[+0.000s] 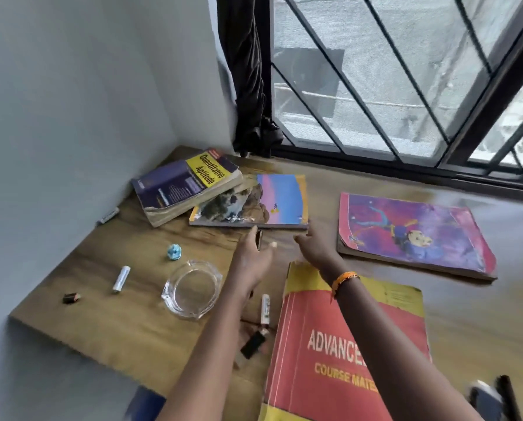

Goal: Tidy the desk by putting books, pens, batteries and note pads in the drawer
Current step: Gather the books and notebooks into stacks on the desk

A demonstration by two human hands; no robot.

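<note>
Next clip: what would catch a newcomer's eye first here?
The red and yellow book lies nearest, under the right forearm. Both hands reach toward the landscape book at the desk's middle; the left hand holds a small dark thing. A glass ashtray sits left, and a purple book lies right.

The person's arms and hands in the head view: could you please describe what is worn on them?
Both forearms are bare, with no sleeves in sight. The right hand has an orange thread band tied round its wrist. The left hand shows no band, watch or glove, and no rings are discernible on either hand.
</note>
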